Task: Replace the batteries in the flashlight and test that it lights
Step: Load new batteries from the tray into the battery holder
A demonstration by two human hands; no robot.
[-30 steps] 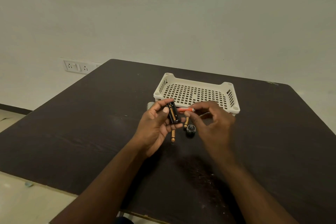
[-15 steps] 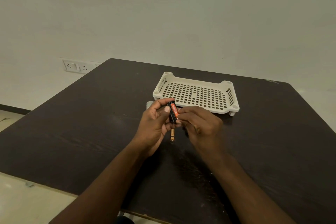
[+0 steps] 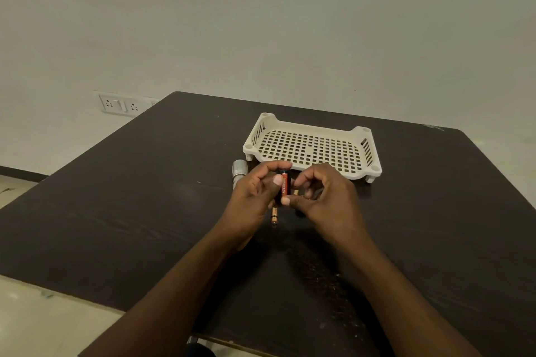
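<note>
Two bare hands meet over a dark table (image 3: 145, 197), just in front of a white tray (image 3: 311, 148) full of little square holes. The left hand (image 3: 252, 197) is curled around a small black battery holder (image 3: 280, 187), with its thumb on the near side and its fingers wrapped over the top. A red battery (image 3: 285, 187) sits in the holder, standing almost straight up and down. The right hand (image 3: 324, 197) is right beside it, and its thumb tip presses on the bottom end of the red battery while its other fingers curl loosely above (they do not seem to hold anything else, but the palm side is hidden). Under the hands, a gold battery (image 3: 274, 216) lies flat on the table, pointing toward the person. A second gold battery (image 3: 295, 192) peeks out between the two hands, and only a small bit of it shows. The silver flashlight (image 3: 239, 171) lies on the table just behind the left hand, near the left corner of the tray, and most of its body is hidden by that hand. The tray stands on short legs and touches neither hand. A white wall switch plate (image 3: 120, 104) sits on the wall past the left edge of the table.
</note>
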